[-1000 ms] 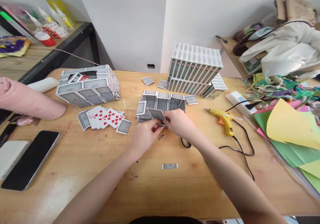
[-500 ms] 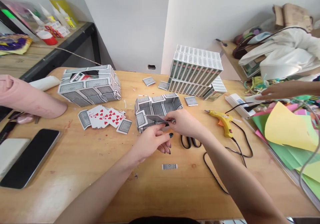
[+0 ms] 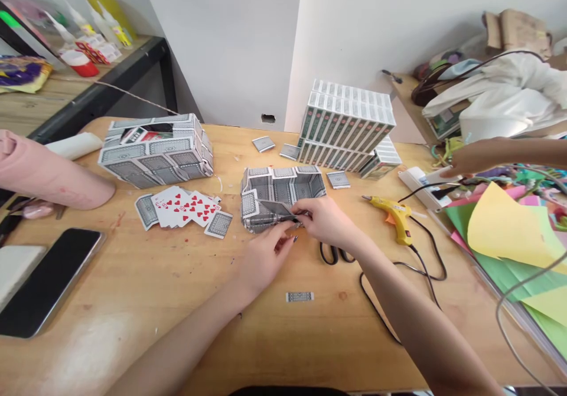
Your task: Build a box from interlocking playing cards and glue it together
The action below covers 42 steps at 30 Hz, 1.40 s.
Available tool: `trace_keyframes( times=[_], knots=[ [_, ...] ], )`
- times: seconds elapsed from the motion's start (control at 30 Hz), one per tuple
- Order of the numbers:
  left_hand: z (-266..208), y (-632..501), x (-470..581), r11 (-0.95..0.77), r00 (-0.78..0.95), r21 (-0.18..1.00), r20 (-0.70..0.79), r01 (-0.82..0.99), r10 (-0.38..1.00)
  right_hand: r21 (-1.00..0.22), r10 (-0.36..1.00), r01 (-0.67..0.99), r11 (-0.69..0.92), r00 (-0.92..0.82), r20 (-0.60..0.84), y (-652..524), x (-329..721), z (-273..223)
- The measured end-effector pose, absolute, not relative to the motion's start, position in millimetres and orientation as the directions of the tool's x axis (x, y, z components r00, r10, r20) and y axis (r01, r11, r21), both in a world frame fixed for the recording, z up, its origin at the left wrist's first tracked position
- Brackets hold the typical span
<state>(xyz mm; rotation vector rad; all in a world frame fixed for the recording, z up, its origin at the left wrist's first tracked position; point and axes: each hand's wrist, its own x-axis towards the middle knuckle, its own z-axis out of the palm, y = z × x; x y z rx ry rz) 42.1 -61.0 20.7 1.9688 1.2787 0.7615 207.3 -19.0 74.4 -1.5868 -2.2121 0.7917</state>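
Observation:
An open-topped box made of playing cards [image 3: 283, 186] stands in front of me, patterned card backs lining its walls. My right hand [image 3: 325, 222] reaches over its front right corner, pinching a playing card [image 3: 275, 208] that leans at the near wall. Curled at the lower front of that wall is my left hand [image 3: 266, 257], its fingertips against the box; the exact grip there is partly hidden. Black scissors handles [image 3: 330, 253] lie under my right wrist. A cut strip of card [image 3: 300, 297] rests on the table nearer to me.
A finished-looking card box [image 3: 155, 154], fanned playing cards [image 3: 183, 207] and a phone [image 3: 51, 281] lie left. Stacked card decks [image 3: 348, 124] stand behind. A yellow glue gun [image 3: 396, 216] with its cord lies right, near a power strip [image 3: 423, 186] and another person's hand [image 3: 472, 157].
My left hand has turned and its fingers have curled in closer under the box's front. My right hand keeps its pinch on the card. The other person's hand has shifted slightly left.

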Motion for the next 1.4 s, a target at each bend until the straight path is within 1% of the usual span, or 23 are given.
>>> trace_keyframes(
  times=[0.1,0.23,0.3,0.37,0.47,0.53,0.6,0.7,0.83,0.93,1.03,1.1,1.13,1.2,1.3,1.33,1.4],
  knots=[
    [10,-59,40,-0.438,0.349,0.699,0.279,0.565,0.895,-0.625,0.945,0.749,0.220,-0.324,-0.056,-21,206,74],
    [2,-59,38,-0.545,0.411,0.595,0.359,0.590,0.838,-0.659,0.964,0.724,0.205,-0.266,0.009,-23,207,75],
    [0,-59,37,-0.576,0.420,0.544,0.394,0.610,0.817,-0.707,0.979,0.684,0.181,-0.195,0.062,-24,211,75],
    [-2,-60,37,-0.575,0.399,0.501,0.420,0.646,0.815,-0.781,0.987,0.605,0.154,-0.129,0.095,-26,216,75],
    [-3,-62,38,-0.539,0.359,0.444,0.429,0.715,0.829,-0.867,0.991,0.481,0.130,-0.098,0.094,-33,225,73],
    [-3,-63,41,-0.522,0.352,0.396,0.426,0.755,0.833,-0.884,0.992,0.453,0.115,-0.093,0.082,-38,229,72],
    [-2,-65,44,-0.509,0.352,0.344,0.426,0.789,0.833,-0.878,0.994,0.468,0.104,-0.086,0.073,-43,231,70],
    [6,-68,50,-0.484,0.361,0.265,0.401,0.834,0.842,-0.817,0.991,0.563,0.123,-0.105,0.078,-48,231,68],
    [21,-67,59,-0.442,0.376,0.186,0.305,0.878,0.875,-0.667,0.987,0.728,0.159,-0.124,0.100,-53,230,68],
    [33,-61,62,-0.431,0.387,0.173,0.240,0.886,0.890,-0.502,0.977,0.842,0.198,-0.131,0.165,-55,230,69],
    [38,-54,62,-0.436,0.398,0.183,0.211,0.881,0.893,-0.321,0.951,0.909,0.264,-0.190,0.245,-55,230,70],
    [37,-50,60,-0.452,0.403,0.216,0.235,0.865,0.884,-0.276,0.936,0.913,0.300,-0.226,0.269,-53,228,69],
    [34,-49,58,-0.466,0.405,0.237,0.265,0.852,0.875,-0.288,0.931,0.905,0.312,-0.232,0.281,-52,227,69],
    [28,-48,53,-0.521,0.418,0.263,0.360,0.812,0.834,-0.362,0.926,0.873,0.327,-0.220,0.306,-49,225,66],
    [19,-50,45,-0.624,0.424,0.254,0.544,0.739,0.724,-0.488,0.925,0.813,0.319,-0.154,0.347,-45,222,63],
    [17,-51,42,-0.638,0.398,0.252,0.602,0.728,0.692,-0.522,0.925,0.796,0.308,-0.123,0.358,-44,221,62],
    [14,-50,35,-0.633,0.291,0.255,0.722,0.731,0.628,-0.576,0.922,0.766,0.286,-0.057,0.382,-43,220,61]
  ],
)
